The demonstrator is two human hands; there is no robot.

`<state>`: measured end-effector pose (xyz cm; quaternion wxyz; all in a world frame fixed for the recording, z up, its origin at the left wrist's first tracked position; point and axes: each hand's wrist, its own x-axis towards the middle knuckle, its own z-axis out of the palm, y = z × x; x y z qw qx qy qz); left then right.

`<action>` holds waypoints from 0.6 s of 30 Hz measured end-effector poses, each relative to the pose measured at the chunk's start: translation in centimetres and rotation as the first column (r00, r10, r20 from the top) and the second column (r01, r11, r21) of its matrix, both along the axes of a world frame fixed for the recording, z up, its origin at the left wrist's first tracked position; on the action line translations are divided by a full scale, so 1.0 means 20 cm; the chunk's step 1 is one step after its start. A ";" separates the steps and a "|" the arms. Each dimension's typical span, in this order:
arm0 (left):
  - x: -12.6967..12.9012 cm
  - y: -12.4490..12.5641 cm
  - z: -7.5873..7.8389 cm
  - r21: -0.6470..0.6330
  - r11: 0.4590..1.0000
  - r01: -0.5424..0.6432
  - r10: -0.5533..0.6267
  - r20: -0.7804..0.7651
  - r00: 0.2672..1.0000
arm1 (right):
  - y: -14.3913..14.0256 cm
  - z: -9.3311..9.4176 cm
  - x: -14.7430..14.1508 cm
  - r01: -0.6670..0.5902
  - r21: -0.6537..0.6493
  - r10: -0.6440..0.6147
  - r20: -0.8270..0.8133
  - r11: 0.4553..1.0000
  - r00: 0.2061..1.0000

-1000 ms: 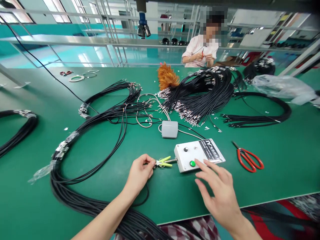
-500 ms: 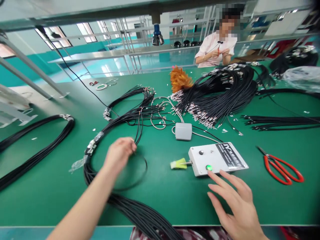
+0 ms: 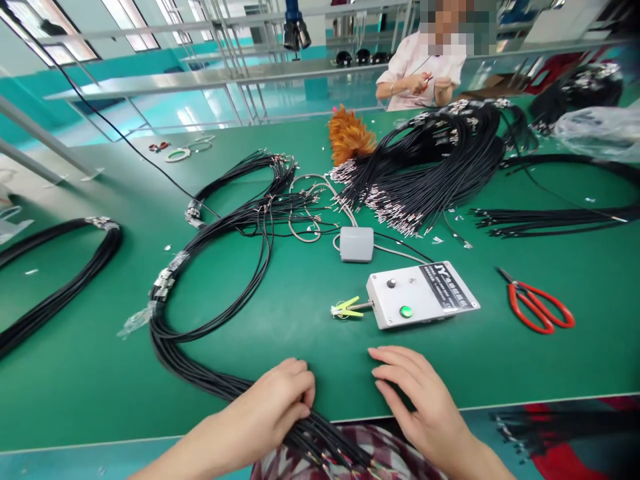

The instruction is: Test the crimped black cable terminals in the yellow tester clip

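My left hand is closed over the bundle of black cables at the table's front edge, its fingertips pinched on cable there. How many strands are in the pinch is hidden. The bundle's stripped, coloured wire ends hang past the edge over my lap. My right hand hovers empty with fingers apart, just in front of a white control box with a lit green button. From the box's left side sticks a shaft carrying a yellow-green clip.
Red-handled scissors lie to the right. A grey adapter sits behind the box. Large piles of black cables and an orange duster stand further back. Another cable loop lies left. A person works across the table.
My left hand has moved from the loose cable strands mid-table down to the bundle at the front edge. My right hand has drawn back from the green button. The view has tilted down.
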<state>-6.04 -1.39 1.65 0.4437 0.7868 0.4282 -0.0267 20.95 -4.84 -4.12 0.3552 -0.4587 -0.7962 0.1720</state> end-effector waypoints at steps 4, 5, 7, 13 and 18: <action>-0.05 0.07 0.04 -0.074 0.980 -0.184 0.189 0.075 0.979 | -0.02 0.05 -0.03 -0.014 -0.299 -0.051 -0.206 0.954 0.977; -0.04 0.07 0.03 -0.043 0.977 -0.208 0.211 0.074 0.975 | -0.03 0.06 -0.04 -0.033 -0.371 -0.071 -0.262 0.928 0.963; 0.00 0.06 0.02 0.026 0.973 -0.227 0.225 0.071 0.972 | -0.04 0.09 -0.06 -0.076 -0.461 -0.106 -0.357 0.884 0.928; 0.23 0.02 0.07 0.077 0.989 -0.128 0.104 0.263 0.959 | -0.03 0.14 -0.10 -0.069 -0.597 -0.304 -0.500 0.799 0.811; 0.32 0.05 0.06 0.059 0.974 -0.220 0.188 0.334 0.923 | 0.01 0.15 -0.08 -0.273 -0.655 -0.405 -0.687 0.705 0.603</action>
